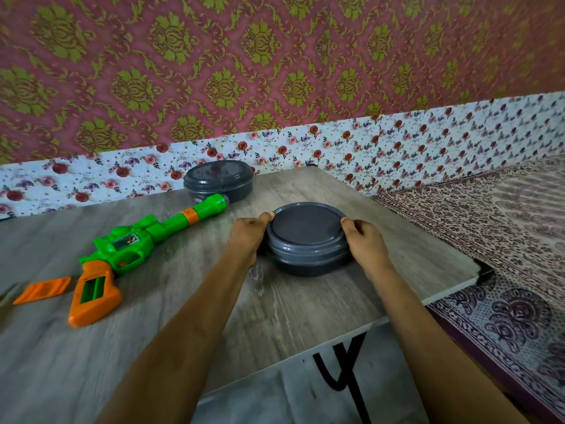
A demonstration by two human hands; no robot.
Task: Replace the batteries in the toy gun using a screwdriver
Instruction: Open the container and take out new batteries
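While the left hand [247, 237] and right hand [363, 240] grip the near grey container [307, 240], fingers [357, 232] curled round its rim, the toy gun [128, 246] lies left on the surface [183, 332], battery bay open; an orange cover [42, 289] lies beside its grip. Another grey container [218, 182] sits far, by the muzzle.

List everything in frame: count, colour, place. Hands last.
toy gun: 1, green and orange, lying flat on table's left, grip compartment open
battery cover: 1, orange, on table left of the gun's grip
near container: 1, dark grey, round, lidded, table centre-right
far container: 1, dark grey, lidded, table's far edge by the muzzle
table: 1, grey wood-grain
bedspread: 1, patterned, right of table
left hand: grips near container's left side
right hand: grips its right side
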